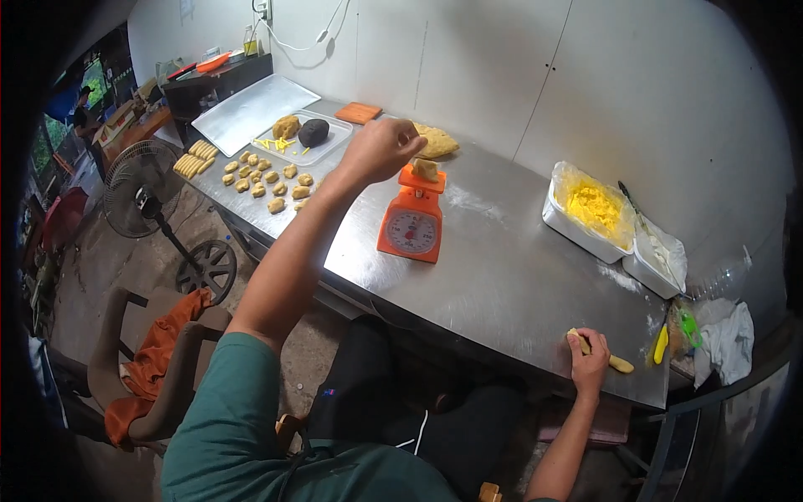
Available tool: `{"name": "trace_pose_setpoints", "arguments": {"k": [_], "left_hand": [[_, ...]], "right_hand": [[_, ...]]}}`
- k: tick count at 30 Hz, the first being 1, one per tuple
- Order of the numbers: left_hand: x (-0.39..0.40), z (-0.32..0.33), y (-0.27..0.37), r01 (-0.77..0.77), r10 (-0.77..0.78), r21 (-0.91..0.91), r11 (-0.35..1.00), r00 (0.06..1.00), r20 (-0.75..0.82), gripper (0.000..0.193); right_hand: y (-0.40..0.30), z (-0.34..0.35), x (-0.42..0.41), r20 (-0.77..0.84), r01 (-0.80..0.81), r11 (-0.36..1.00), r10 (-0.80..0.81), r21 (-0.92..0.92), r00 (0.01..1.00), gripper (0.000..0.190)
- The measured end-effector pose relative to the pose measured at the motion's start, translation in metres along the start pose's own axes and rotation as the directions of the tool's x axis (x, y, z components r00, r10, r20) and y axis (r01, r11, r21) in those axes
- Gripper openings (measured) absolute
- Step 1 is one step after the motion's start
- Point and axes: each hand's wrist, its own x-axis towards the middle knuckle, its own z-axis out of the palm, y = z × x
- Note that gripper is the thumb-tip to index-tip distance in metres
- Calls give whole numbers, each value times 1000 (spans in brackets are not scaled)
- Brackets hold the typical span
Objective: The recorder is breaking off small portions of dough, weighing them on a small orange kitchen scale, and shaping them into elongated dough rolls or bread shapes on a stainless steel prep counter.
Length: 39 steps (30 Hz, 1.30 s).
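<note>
An orange kitchen scale [411, 219] with a round dial stands on the steel table, a dough piece [425, 170] on its small top plate. Just above and left of that piece is my left hand [386, 147], fingers bent; whether anything is between the fingertips cannot be told. Near the table's front right edge, my right hand [590, 354] grips a roll of dough [621, 364], whose ends show on both sides of the fingers. A larger dough slab [437, 142] lies behind the scale, partly hidden by my left hand. Several small dough lumps [258, 190] lie at the left.
A clear tray [344, 130] holds yellow-brown and black dough balls; finger-shaped dough pieces [196, 158] lie at the left end. White tubs [586, 237] with yellow filling and white powder stand at the right, near a yellow-handled tool [660, 344]. A fan [144, 194] and chair [110, 351] are left.
</note>
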Motion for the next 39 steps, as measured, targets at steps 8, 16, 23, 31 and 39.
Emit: {"name": "trace_pose_setpoints", "arguments": {"k": [8, 16, 23, 31, 39], "left_hand": [[3, -21, 0, -89, 83, -38, 995, 987, -139, 43], [1, -19, 4, -88, 82, -44, 995, 990, -111, 43], [0, -11, 6, -90, 90, 11, 996, 995, -36, 42], [-1, 1, -1, -202, 172, 134, 970, 963, 205, 47], [1, 2, 0, -116, 103, 35, 993, 961, 258, 43]], "right_hand": [[1, 1, 1, 2, -6, 1000, 6, -5, 1000, 22], [5, 2, 0, 7, -22, 1000, 22, -14, 1000, 23], [1, 3, 1, -5, 4, 1000, -4, -5, 1000, 22], [4, 2, 0, -6, -7, 1000, 7, -14, 1000, 22], [5, 2, 0, -18, 10, 1000, -10, -22, 1000, 20]]}}
